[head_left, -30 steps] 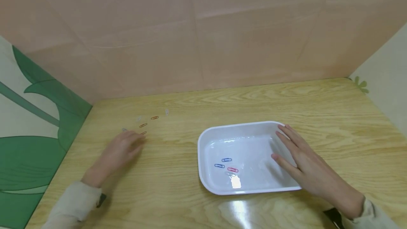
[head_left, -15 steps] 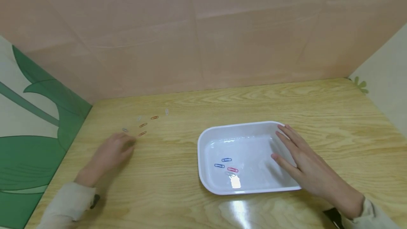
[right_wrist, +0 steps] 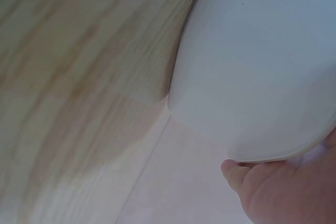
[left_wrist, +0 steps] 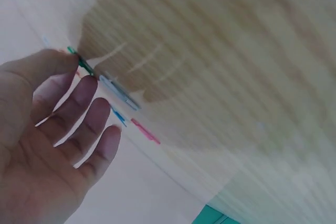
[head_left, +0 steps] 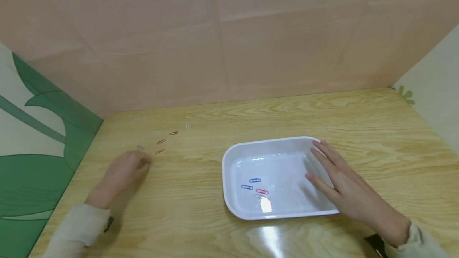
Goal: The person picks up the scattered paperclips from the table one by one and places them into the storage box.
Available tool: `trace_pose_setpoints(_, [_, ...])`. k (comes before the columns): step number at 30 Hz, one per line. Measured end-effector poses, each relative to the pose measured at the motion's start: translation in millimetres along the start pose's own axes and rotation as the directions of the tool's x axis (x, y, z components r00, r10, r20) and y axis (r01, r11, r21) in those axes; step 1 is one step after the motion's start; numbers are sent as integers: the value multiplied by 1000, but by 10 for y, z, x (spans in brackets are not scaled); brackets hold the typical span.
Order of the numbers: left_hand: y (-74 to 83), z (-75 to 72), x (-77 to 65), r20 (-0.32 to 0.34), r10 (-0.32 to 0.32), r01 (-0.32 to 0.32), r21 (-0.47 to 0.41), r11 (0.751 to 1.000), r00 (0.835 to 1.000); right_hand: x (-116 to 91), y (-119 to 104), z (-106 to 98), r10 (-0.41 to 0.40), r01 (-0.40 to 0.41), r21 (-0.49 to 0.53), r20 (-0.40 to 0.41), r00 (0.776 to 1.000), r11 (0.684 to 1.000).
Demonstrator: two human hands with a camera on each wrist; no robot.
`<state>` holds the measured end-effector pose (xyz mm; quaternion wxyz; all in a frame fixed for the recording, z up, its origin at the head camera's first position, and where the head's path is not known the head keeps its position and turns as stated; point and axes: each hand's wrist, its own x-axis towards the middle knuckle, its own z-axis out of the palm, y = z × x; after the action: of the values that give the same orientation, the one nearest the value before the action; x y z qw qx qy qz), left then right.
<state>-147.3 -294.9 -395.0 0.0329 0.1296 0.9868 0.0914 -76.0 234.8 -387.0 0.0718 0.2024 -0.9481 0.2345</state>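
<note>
My left hand is low over the table at the left, thumb and forefinger together at their tips. In the left wrist view they appear to pinch a green paper clip, partly covered by the thumb. Just beyond the fingertips lie a grey paper clip and an orange paper clip. My right hand rests with spread, fairly straight fingers across the right end of a white tray. Inside the tray are a blue paper clip, a second blue one, a pink paper clip and a pale one.
Farther back on the wooden table lie more orange paper clips, a white paper clip and a pale one. A pinkish sheet hangs along the back. The left side panel bears green leaf shapes.
My left hand has drawn back toward the lower left from the orange paper clip, uncovering it and the grey one. The right hand and tray stay put.
</note>
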Motion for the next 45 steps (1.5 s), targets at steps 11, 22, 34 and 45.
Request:
trace_pose_setpoints(11, [-28, -21, 13, 99, -47, 58, -119, 991, 994, -2, -5, 12, -13, 13, -6, -11, 1000, 1000])
trace_pose_setpoints(22, [0, -24, 24, 172, -98, 123, -139, 983, 980, -11, -1, 9, -13, 12, -14, -19, 1000, 1000])
trace_pose_setpoints(34, [38, 12, 59, 55, -38, 45, -142, 989, 998, -6, 1, 7, -12, 12, -7, -16, 1000, 1000])
trace_pose_setpoints(45, [306, -49, 101, -38, 35, -41, -186, 982, 999, -3, 1, 2, -4, 5, 2, -6, 1000, 1000])
